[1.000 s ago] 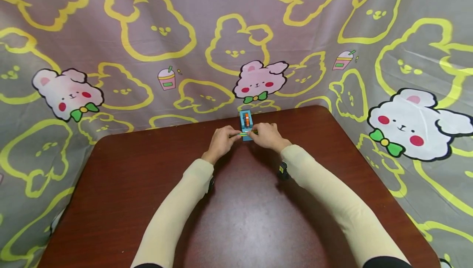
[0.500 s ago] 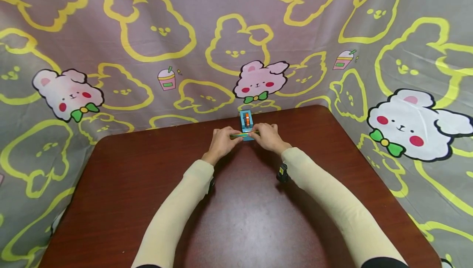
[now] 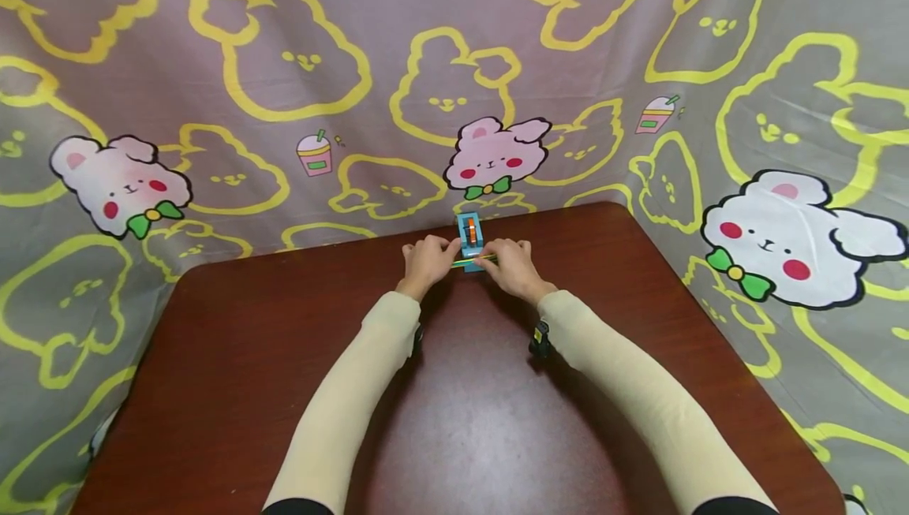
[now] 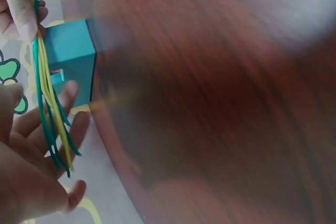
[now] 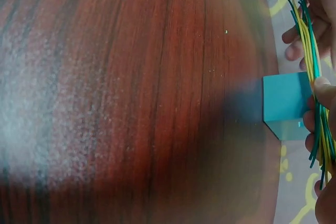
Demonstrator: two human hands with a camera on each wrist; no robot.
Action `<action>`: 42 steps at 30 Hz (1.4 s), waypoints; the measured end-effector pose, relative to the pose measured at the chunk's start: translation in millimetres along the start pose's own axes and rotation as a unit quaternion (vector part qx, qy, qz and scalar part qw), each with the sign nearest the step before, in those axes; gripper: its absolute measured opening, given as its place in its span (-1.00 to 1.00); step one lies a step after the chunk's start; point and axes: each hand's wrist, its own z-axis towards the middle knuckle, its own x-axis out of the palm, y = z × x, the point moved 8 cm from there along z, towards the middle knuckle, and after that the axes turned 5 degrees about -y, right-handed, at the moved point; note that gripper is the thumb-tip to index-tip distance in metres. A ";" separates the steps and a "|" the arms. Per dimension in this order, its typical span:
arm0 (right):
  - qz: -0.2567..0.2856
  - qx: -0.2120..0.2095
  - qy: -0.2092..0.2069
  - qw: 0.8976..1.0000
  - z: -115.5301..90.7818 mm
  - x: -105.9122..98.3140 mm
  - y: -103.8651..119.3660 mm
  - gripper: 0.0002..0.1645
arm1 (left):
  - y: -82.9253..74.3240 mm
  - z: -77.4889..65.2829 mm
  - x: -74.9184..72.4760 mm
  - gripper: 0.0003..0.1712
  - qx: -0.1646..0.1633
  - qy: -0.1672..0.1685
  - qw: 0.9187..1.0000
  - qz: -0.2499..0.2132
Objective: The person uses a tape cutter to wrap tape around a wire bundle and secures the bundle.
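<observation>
My right hand [image 3: 513, 266] pinches a bundle of thin green and yellow wires [image 5: 308, 40] near its middle, between thumb and fingers. The strands lie roughly parallel, with loose ends spreading at both sides. My left hand [image 4: 31, 177] has its fingers spread and loose around the other end of the wires, not gripping them. Right behind the bundle stands a light blue tape dispenser [image 3: 465, 225], with an orange roll [image 3: 472, 231] in it. Its blue end [image 4: 68, 43] also shows beside the wires in the left wrist view.
Both hands are near the far edge of a dark reddish-brown table [image 3: 298, 326]. A grey curtain [image 3: 398, 105] with yellow outlines and cartoon animals hangs behind the table and along its sides.
The left hand has loosened its fingers from the wires and shifted slightly. The right hand keeps its pinch on the bundle. The tape dispenser stays in place.
</observation>
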 end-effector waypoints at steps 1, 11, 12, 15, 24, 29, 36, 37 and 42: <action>0.000 0.001 -0.001 1.000 -0.1 0.3 -0.3 -0.75 | -0.9 1.4 1.4 -0.45 -0.006 0.003 1.000 0.003; 0.013 0.009 -0.010 1.000 -0.3 3.4 -4.6 -0.79 | -6.8 6.2 16.8 -0.28 -0.051 0.069 0.996 0.025; 0.016 0.010 -0.009 1.000 -0.5 3.9 -5.4 -0.79 | -6.3 6.3 18.0 -0.28 -0.056 0.073 0.995 0.023; 0.023 0.015 -0.006 1.000 -0.7 6.6 -6.3 -0.79 | -3.9 6.0 19.3 -0.29 -0.068 0.076 0.995 0.017; 0.033 0.029 -0.011 0.999 -0.8 8.4 -10.0 -0.81 | -4.9 6.6 20.1 -0.38 -0.087 0.072 0.994 -0.005; 0.041 0.029 -0.012 0.999 -0.4 10.2 -12.6 -0.81 | -4.3 6.2 20.3 -0.41 -0.101 0.065 0.993 -0.014; 0.058 0.019 -0.012 0.998 0.9 9.2 -12.3 -0.82 | -0.7 6.7 21.9 -0.43 -0.117 0.062 0.991 -0.034; 0.061 0.017 -0.013 0.998 1.1 8.7 -12.0 -0.83 | -0.3 6.8 22.1 -0.43 -0.118 0.062 0.990 -0.035; 0.065 0.007 -0.019 0.998 1.5 7.7 -10.8 -0.85 | 1.2 5.5 22.7 -0.43 -0.125 0.057 0.990 -0.038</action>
